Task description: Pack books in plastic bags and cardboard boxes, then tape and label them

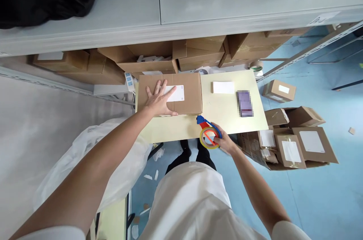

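A closed cardboard box (188, 81) lies on the left part of a pale yellow table (221, 111). My left hand (159, 101) rests on its top with the fingers spread, partly over a white label (178, 94). My right hand (225, 141) grips the handle of a tape dispenser (210, 131), blue and red with a yellow-rimmed roll of tape. The dispenser's blue head is near the box's front right corner, in front of the table edge; whether it touches the box I cannot tell.
A white stack of paper (223, 87) and a blurred purple item (245, 103) lie on the table's right. Open cardboard boxes (147, 67) line the shelf behind. Right of the table, a large carton (252, 149) holds several labelled boxes. White plastic sheeting (121, 168) bulges at the left.
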`<state>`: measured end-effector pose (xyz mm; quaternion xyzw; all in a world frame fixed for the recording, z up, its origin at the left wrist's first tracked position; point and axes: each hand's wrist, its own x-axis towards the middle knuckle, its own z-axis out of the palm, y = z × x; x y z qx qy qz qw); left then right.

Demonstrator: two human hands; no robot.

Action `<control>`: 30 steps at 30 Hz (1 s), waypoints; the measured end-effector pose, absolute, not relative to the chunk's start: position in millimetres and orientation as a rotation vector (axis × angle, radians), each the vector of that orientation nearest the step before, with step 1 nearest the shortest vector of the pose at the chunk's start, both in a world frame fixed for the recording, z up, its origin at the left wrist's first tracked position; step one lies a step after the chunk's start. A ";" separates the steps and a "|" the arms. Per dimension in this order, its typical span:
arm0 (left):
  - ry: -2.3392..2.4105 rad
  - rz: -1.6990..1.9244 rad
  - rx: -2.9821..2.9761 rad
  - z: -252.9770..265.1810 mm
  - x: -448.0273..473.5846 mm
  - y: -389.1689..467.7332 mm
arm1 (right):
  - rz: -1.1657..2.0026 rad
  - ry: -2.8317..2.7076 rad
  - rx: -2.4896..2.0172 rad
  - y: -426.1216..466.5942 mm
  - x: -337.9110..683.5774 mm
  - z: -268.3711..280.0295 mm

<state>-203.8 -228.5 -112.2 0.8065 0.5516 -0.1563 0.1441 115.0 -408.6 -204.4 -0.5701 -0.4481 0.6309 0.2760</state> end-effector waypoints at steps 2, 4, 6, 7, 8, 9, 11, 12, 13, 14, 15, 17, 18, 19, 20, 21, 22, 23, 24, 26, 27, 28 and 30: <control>1.573 -0.441 2.337 -112.8 -204.0 -228.0 | 1.718 -1.282 -1.584 -383.0 117.0 -195.0; 1.570 -0.436 2.344 -113.4 -203.8 -227.2 | 1.748 -1.401 -1.586 -360.5 115.8 -183.8; 1.577 -0.414 2.350 -113.4 -204.0 -227.2 | 1.736 -1.503 -1.516 -350.1 111.6 -171.0; 1.576 -0.396 2.354 -113.0 -204.7 -228.1 | 1.713 -1.534 -1.484 -349.8 110.4 -163.8; 1.571 -0.372 2.358 -112.4 -206.0 -229.8 | 1.683 -1.550 -1.466 -352.0 111.1 -155.9; 1.565 -0.341 2.360 -111.6 -208.2 -232.4 | 1.652 -1.555 -1.461 -355.8 114.4 -147.4; 1.602 -0.256 2.344 -110.3 -214.8 -240.7 | 1.618 -1.534 -1.465 -364.3 128.7 -129.1; 1.670 -0.203 2.318 -110.2 -219.1 -246.3 | 1.613 -1.507 -1.453 -367.5 138.4 -119.9; 1.772 -0.149 2.271 -110.4 -223.5 -252.4 | 1.606 -1.480 -1.428 -369.1 148.1 -110.8; 1.897 -0.104 2.203 -111.1 -227.8 -258.7 | 1.585 -1.457 -1.393 -369.1 156.9 -102.2; 2.020 -0.076 2.118 -112.1 -231.7 -264.7 | 1.548 -1.443 -1.353 -367.4 163.7 -94.1; 2.157 -0.065 1.987 -114.5 -237.1 -274.7 | 1.440 -1.449 -1.274 -359.2 170.1 -78.4; 2.172 -0.067 1.962 -115.6 -238.5 -278.2 | 1.371 -1.472 -1.240 -353.0 170.1 -70.1; 2.168 -0.067 1.958 -116.5 -239.0 -280.7 | 1.292 -1.509 -1.209 -345.8 168.5 -61.1; 2.156 -0.060 1.968 -117.1 -238.7 -282.4 | 1.205 -1.560 -1.184 -337.7 166.1 -51.1; 2.149 -0.048 1.978 -117.5 -237.8 -283.5 | 1.106 -1.623 -1.161 -328.9 163.5 -40.0; 2.150 -0.036 1.981 -117.8 -236.4 -284.4 | 1.000 -1.697 -1.142 -319.3 161.1 -27.9; 2.156 -0.027 1.977 -117.9 -234.5 -285.2 | 0.887 -1.773 -1.130 -309.0 159.0 -15.0; 2.162 -0.018 1.970 -117.9 -232.3 -286.3 | 0.778 -1.848 -1.127 -297.8 157.3 -1.9; 2.166 0.001 1.958 -118.1 -226.9 -289.5 | 0.577 -1.966 -1.147 -272.1 154.0 23.3; 2.169 0.011 1.951 -118.3 -223.8 -291.6 | 0.493 -2.000 -1.159 -257.3 151.8 34.4; 2.169 0.020 1.946 -118.8 -220.4 -293.9 | 0.419 -2.018 -1.165 -241.1 148.9 44.0; 2.172 0.042 1.937 -120.5 -213.7 -298.4 | 0.303 -2.027 -1.154 -204.7 140.7 57.8</control>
